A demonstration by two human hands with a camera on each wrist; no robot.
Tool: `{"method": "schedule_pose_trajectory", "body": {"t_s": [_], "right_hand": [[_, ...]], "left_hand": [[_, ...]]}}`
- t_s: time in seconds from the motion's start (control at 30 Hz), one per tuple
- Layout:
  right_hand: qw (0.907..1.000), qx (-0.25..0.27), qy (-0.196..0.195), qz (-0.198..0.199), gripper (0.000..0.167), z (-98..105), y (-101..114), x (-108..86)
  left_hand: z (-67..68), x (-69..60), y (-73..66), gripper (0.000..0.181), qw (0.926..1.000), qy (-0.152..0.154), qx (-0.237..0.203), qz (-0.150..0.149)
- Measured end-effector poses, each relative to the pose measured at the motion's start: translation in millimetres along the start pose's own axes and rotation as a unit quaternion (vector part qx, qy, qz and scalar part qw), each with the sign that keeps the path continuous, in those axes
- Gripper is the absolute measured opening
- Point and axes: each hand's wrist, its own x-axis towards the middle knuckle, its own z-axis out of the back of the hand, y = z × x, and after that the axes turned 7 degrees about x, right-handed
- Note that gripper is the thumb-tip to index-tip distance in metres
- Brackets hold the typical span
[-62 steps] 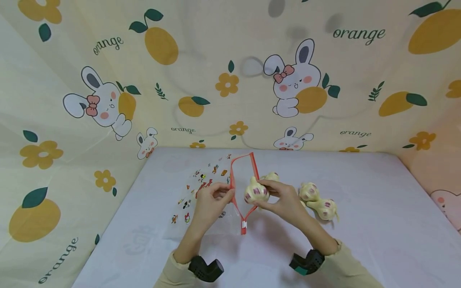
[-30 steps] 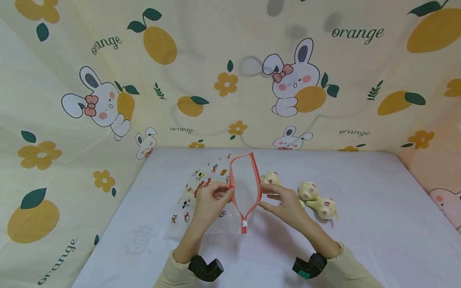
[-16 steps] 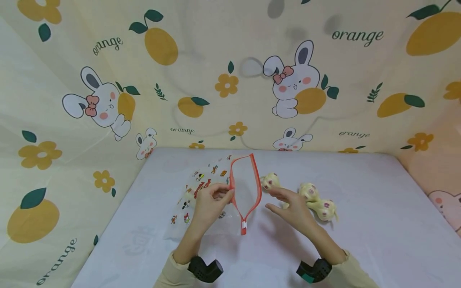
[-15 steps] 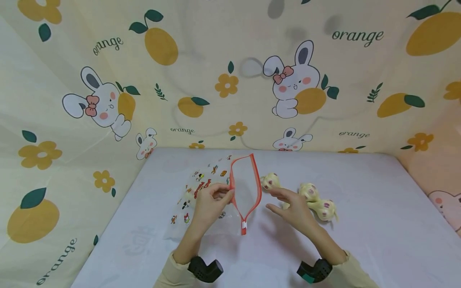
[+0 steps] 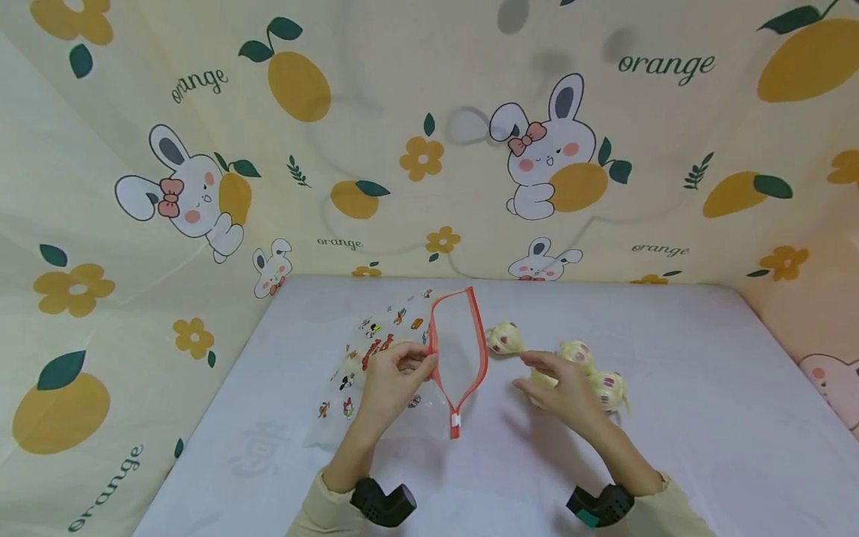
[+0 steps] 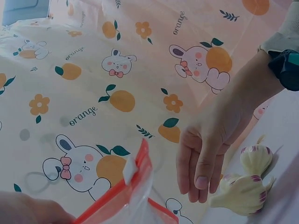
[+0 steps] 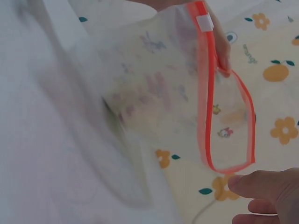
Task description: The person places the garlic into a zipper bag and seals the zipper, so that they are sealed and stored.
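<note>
Garlic bulbs (image 5: 576,353) sit on the pale table (image 5: 705,358), to the right of the clear zip bag (image 5: 372,350). The person's right hand (image 5: 564,388) is much nearer to them than the left one. Its thumb and fingers are apart and hold nothing. One bulb (image 5: 542,378) peeks out from behind that hand, between the thumb and the first finger. Another bulb (image 5: 505,338) lies alone, just past the fingertips, close to the bag's mouth. The left hand (image 5: 396,373) pinches the left edge of the red rim (image 5: 479,321). The mouth gapes between the two hands and faces the right one; its long way runs from near the person, by the white slider (image 5: 456,420), to the far side. Something pale (image 7: 140,112) shows through the bag in the right wrist view, maybe garlic, but it is blurry.
</note>
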Motion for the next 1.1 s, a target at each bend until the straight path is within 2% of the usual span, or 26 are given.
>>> {"method": "schedule_pose_trajectory", "body": {"t_s": [0.17,0.3,0.5,1.1], "right_hand": [[0.9995,-0.015,-0.022,0.018,0.040,2.7,-6.6,-0.2],[0.9987,-0.037,-0.033,0.011,0.039,6.6,-10.5,-1.2],[0.9986,-0.043,-0.027,-0.014,0.040,12.8,-13.9,-3.2],[0.9977,-0.064,-0.020,-0.011,0.045,21.7,-28.6,-7.7]], "left_hand": [[-0.3,0.1,0.4,0.011,1.0000,-0.001,-0.002,-0.001],[-0.4,0.2,0.2,0.011,1.0000,-0.003,0.000,-0.003],[-0.3,0.2,0.5,0.012,1.0000,-0.001,0.001,-0.001],[-0.2,0.7,1.5,0.012,1.0000,0.005,0.003,-0.004]]}}
